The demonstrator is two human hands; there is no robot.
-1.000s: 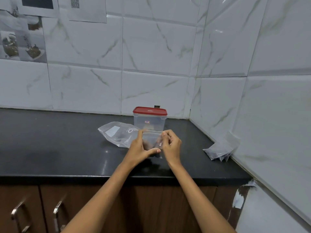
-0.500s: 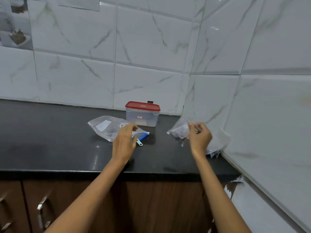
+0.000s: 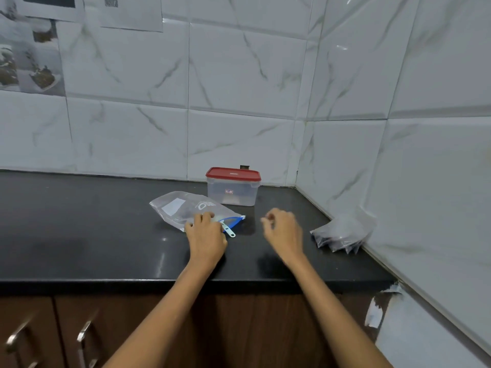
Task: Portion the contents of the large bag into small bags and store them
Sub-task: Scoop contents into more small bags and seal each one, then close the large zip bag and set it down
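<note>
On the black stone tabletop (image 3: 79, 229) I see the large clear zip bag with a blue slider strip (image 3: 191, 209) lying flat towards the middle, its mouth pointing right. My left hand (image 3: 206, 236) rests on that bag's near end, fingers curled over the plastic beside the blue strip and its small pale pull tab (image 3: 229, 231); I judge it is pinning or pinching the bag there. Just behind stands the clear plastic box with a red lid (image 3: 233, 185), lid on. My right hand (image 3: 283, 231) hovers above the tabletop, fingers loosely curled and holding nothing. Further right, against the tiled wall, sits the pile of small filled clear bags (image 3: 342, 233). To do the next portion well, I would keep the left hand steadying the large bag near its mouth and bring the right across to work the opening.
</note>
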